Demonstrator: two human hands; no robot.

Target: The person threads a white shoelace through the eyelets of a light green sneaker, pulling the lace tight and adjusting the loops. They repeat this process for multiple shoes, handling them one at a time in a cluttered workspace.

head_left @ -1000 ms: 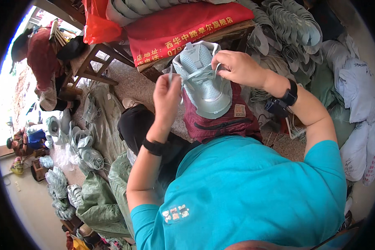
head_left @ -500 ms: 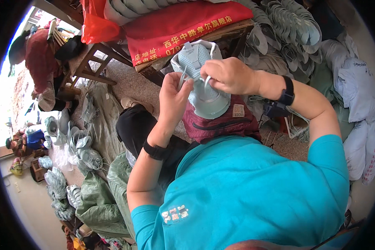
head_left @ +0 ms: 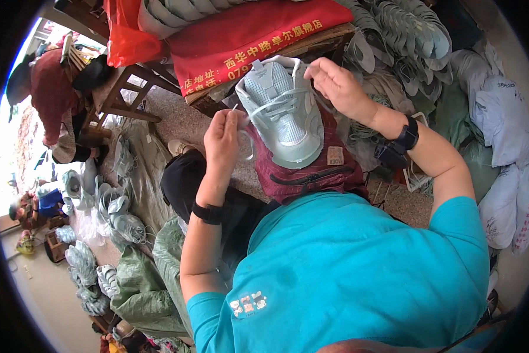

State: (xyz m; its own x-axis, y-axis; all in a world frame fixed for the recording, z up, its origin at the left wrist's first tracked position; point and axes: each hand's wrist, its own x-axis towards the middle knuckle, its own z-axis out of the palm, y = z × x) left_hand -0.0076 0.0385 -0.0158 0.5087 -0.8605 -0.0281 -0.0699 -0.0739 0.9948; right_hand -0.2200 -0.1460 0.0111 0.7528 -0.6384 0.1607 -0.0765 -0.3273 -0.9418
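Note:
A pale blue-grey shoe upper (head_left: 296, 154) with mesh panels rests against the maroon apron (head_left: 311, 183), its toe toward me and its tongue away. A pale shoelace (head_left: 280, 108) crosses its front through the lower eyelets. To the left of the upper, my left hand (head_left: 222, 141) pinches one lace end, which shows above the fingertips, and a loose loop hangs beside the hand. My right hand (head_left: 338, 88) is at the upper's far right rim, with thumb and fingers pinched on the other part of the lace; the fingers partly hide it.
Ahead stands a wooden bench covered with a red cloth (head_left: 258, 44), with stacked grey pieces (head_left: 211, 12) on it. A red plastic bag (head_left: 132, 35) hangs at its left. Bundled shoe parts (head_left: 405, 41) and white sacks (head_left: 502, 123) lie right. Another person (head_left: 52, 88) sits at far left.
My hands have moved apart from over the upper, the left one to the left and the right one up and right. The lace now lies drawn across the upper, uncovered.

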